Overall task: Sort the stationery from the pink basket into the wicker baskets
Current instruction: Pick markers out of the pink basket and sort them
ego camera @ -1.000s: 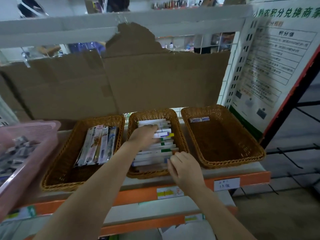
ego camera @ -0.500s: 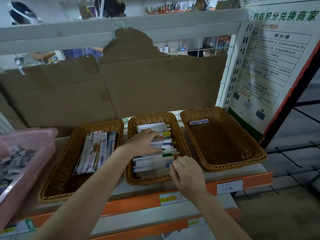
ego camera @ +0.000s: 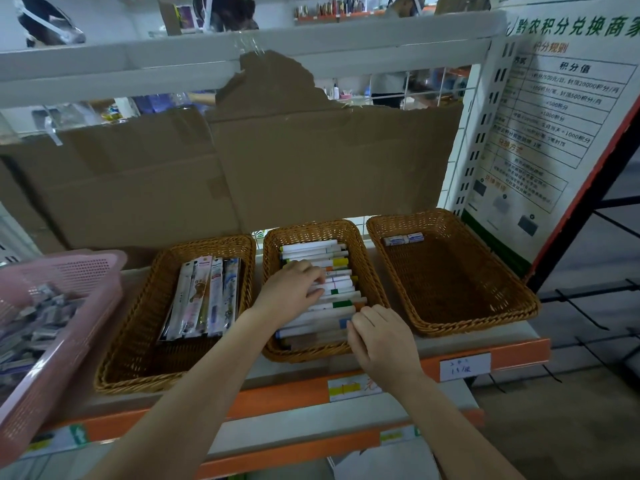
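Both forearms are showing bare, with no sleeve reaching into view. The left hand (ego camera: 289,293) and right hand (ego camera: 382,336) are wearing nothing: no glove, ring or watch.

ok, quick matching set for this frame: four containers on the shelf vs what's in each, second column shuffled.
Containers:
1. pink basket
2. left wicker basket
3. middle wicker basket
4. right wicker basket

Contents:
A. two small erasers at the far end
B. row of markers, both hands on them
C. loose pile of small grey items
D. long flat packs lying side by side

Pairs: 1-C, 2-D, 3-B, 4-A
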`<move>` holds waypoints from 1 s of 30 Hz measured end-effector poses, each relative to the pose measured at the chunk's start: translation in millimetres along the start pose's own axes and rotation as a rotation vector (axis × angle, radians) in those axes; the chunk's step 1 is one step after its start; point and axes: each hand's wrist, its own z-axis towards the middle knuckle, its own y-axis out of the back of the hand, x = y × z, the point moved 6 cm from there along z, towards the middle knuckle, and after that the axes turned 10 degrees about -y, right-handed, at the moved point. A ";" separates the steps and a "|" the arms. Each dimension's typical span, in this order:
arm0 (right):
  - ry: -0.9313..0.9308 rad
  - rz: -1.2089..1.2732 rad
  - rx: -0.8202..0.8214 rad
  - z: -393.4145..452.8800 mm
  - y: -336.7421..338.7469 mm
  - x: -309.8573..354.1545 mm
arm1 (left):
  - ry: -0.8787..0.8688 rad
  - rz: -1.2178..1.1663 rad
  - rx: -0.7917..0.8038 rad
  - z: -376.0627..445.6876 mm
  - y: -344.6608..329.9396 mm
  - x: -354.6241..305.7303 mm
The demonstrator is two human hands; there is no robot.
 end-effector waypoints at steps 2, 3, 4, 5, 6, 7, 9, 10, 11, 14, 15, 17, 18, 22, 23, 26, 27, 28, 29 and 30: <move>0.018 0.019 0.064 3.5 2.7 0.8 | 0.015 0.019 -0.024 -6.4 2.8 -1.7; 0.020 0.036 0.101 6.5 4.1 0.5 | 0.026 0.042 -0.034 -9.3 4.9 -2.1; 0.015 0.054 0.138 10.6 5.5 -0.5 | 0.040 0.075 -0.039 -12.3 7.6 -2.4; 0.009 0.066 0.171 15.9 6.7 -1.4 | 0.053 0.116 -0.039 -15.5 10.9 -2.6; 0.005 0.065 0.200 22.0 6.9 -1.9 | 0.064 0.162 -0.034 -18.7 14.6 -2.8; 0.004 0.048 0.235 29.3 5.4 -1.9 | 0.075 0.206 -0.026 -22.3 18.6 -2.8; 0.000 -0.010 0.313 45.0 -1.9 -2.2 | 0.096 0.276 -0.012 -30.6 28.4 -1.3; -0.006 -0.030 0.341 52.9 -5.7 -1.4 | 0.107 0.300 -0.007 -35.6 34.2 0.4; -0.012 -0.042 0.362 60.4 -8.8 1.3 | 0.121 0.320 0.002 -41.0 40.2 2.8; -0.015 -0.076 0.433 79.2 -19.0 19.4 | 0.178 0.375 0.046 -60.3 58.1 15.0; -0.011 -0.086 0.446 84.1 -22.3 27.4 | 0.195 0.395 0.053 -68.0 64.0 20.1; -0.004 -0.104 0.462 93.1 -28.7 46.1 | 0.225 0.427 0.058 -85.5 76.9 32.0; 0.001 -0.117 0.464 97.1 -31.4 56.8 | 0.238 0.438 0.059 -95.2 84.0 38.5; 0.054 -0.144 0.454 110.8 -43.5 115.1 | 0.289 0.488 0.023 -140.7 118.2 64.9; 0.064 -0.134 0.450 113.2 -47.2 132.7 | 0.310 0.496 0.009 -154.9 128.3 72.3; 0.067 -0.101 0.404 119.7 -56.7 184.8 | 0.346 0.504 -0.016 -198.5 154.7 98.5; 0.067 -0.089 0.397 121.1 -60.7 202.8 | 0.352 0.503 -0.026 -214.1 162.4 108.1; 0.069 -0.080 0.399 121.9 -65.6 221.0 | 0.359 0.498 -0.034 -228.5 169.5 118.6; 0.073 -0.070 0.402 121.8 -71.0 239.5 | 0.369 0.491 -0.039 -243.1 175.5 129.0; 0.076 -0.060 0.403 121.1 -76.4 257.5 | 0.383 0.482 -0.036 -256.4 180.3 139.9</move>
